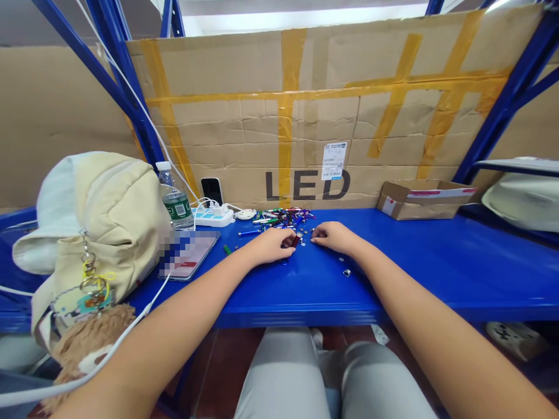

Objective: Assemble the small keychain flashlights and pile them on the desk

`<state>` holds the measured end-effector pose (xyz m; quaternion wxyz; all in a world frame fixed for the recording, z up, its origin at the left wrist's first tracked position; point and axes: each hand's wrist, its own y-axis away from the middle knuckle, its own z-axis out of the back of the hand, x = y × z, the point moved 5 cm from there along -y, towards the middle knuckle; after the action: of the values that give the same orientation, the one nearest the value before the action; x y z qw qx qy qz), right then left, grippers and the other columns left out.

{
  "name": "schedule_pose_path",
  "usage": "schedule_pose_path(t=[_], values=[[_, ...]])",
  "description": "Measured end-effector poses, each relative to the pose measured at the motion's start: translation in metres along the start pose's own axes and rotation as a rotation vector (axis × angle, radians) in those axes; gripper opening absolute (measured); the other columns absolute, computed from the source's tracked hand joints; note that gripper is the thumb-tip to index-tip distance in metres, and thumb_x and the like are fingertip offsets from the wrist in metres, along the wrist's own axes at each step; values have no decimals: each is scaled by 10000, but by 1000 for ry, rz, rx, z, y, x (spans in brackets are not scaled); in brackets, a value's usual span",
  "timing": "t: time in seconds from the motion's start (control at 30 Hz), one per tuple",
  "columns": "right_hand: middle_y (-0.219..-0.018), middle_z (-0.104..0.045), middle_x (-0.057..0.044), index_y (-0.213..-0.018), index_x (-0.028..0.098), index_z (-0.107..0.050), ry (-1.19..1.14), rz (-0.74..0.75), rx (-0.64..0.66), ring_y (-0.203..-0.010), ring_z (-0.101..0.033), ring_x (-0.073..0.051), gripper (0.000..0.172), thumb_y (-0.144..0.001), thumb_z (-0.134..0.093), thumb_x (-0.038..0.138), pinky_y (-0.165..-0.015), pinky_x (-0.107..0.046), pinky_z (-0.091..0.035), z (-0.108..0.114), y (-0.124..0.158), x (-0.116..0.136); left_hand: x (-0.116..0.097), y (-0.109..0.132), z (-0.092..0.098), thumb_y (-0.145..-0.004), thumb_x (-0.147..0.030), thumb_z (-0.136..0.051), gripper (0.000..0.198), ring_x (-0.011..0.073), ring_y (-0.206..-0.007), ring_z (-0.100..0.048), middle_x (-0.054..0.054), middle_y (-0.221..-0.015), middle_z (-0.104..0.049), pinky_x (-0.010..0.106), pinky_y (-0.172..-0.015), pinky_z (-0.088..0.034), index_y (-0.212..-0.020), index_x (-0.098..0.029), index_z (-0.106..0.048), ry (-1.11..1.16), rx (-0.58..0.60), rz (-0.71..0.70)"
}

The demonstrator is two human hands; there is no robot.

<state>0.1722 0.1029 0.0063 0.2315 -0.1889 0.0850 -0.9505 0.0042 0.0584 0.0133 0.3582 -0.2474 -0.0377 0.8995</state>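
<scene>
My left hand [274,245] rests on the blue shelf top [393,273] with its fingers curled around a small dark red piece [296,240]. Just to the right, my right hand [331,235] is also curled, its fingertips pinched near tiny parts; what it holds is too small to name. Behind both hands lies a pile of small colourful pen-like parts [282,217]. A few small metal bits [346,272] lie loose near my right wrist.
A cream backpack [100,227] with a keychain and plush toy stands at the left, beside a water bottle [174,201], a phone [192,251], and a white power strip [213,216]. An open cardboard box [419,199] sits at the right. Taped cardboard marked LED forms the back wall.
</scene>
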Motion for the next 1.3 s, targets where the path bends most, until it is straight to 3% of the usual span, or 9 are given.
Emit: schedule_pose_path(t=[0.17, 0.33, 0.57, 0.67, 0.77, 0.87, 0.97, 1.07, 1.3], values=[[-583, -519, 14, -870, 167, -676, -370, 84, -282, -553, -427, -112, 308, -745, -575, 430, -552, -244, -350, 20, 15, 17, -1, 1, 2, -760, -229, -546, 140, 156, -788, -614, 29, -855, -667, 248, -719, -458, -883, -169, -578, 11, -12, 4], [-601, -510, 16, -841, 176, -685, -487, 188, -224, -573, -415, -105, 289, -742, -590, 430, -550, -244, -333, 14, 20, 40, -5, 2, 0, -762, -231, -538, 156, 157, -787, -615, 33, -856, -665, 247, -720, -465, -897, -165, -579, 16, -1, -14], [-581, -490, 24, -852, 161, -679, -523, 167, -155, -554, -400, -98, 294, -740, -593, 420, -529, -237, -323, 9, 21, 42, -8, 3, 1, -751, -212, -543, 167, 148, -761, -608, 27, -827, -660, 243, -709, -464, -903, -157, -583, 52, 4, 13], [-587, -489, 30, -920, 159, -662, -508, 177, -134, -553, -409, -98, 320, -744, -593, 419, -528, -233, -335, 7, 21, 41, -8, 3, 1, -749, -205, -540, 162, 147, -757, -606, 27, -827, -658, 244, -707, -461, -899, -157, -579, 57, 2, 11], [-662, -551, 10, -1053, 160, -610, -450, 155, -215, -596, -469, -116, 383, -782, -552, 424, -579, -247, -391, 11, 18, 28, -5, 2, 2, -750, -221, -547, 135, 154, -762, -608, 28, -826, -657, 253, -714, -461, -868, -161, -573, 56, -11, 27], [-825, -631, -53, -944, 170, -656, -174, 103, -320, -728, -535, -155, 262, -829, -486, 334, -719, -294, -424, 15, 13, 7, -2, 1, 3, -750, -235, -554, 120, 157, -770, -610, 26, -826, -657, 259, -726, -460, -848, -166, -567, 48, -22, 39], [-1001, -646, -80, -926, 189, -686, 88, 118, -224, -919, -547, -203, 246, -830, -464, 236, -844, -326, -399, 8, 9, -3, -2, 2, 4, -748, -237, -558, 111, 159, -766, -608, 25, -822, -654, 260, -722, -459, -836, -168, -561, 39, -24, 36], [-1121, -626, -56, -1041, 225, -662, 164, 189, -120, -1017, -530, -218, 292, -837, -454, 217, -883, -346, -387, -1, 9, 4, -3, 2, 4, -751, -238, -555, 111, 159, -756, -605, 25, -815, -652, 261, -717, -461, -837, -168, -559, 44, -22, 20], [-1039, -630, -55, -884, 238, -703, 117, 283, -70, -966, -534, -210, 175, -800, -568, 309, -861, -347, -382, -11, 12, 28, 0, 3, 7, -743, -248, -560, 127, 174, -783, -605, 32, -841, -654, 276, -728, -464, -845, -173, -564, 35, -41, 24]])
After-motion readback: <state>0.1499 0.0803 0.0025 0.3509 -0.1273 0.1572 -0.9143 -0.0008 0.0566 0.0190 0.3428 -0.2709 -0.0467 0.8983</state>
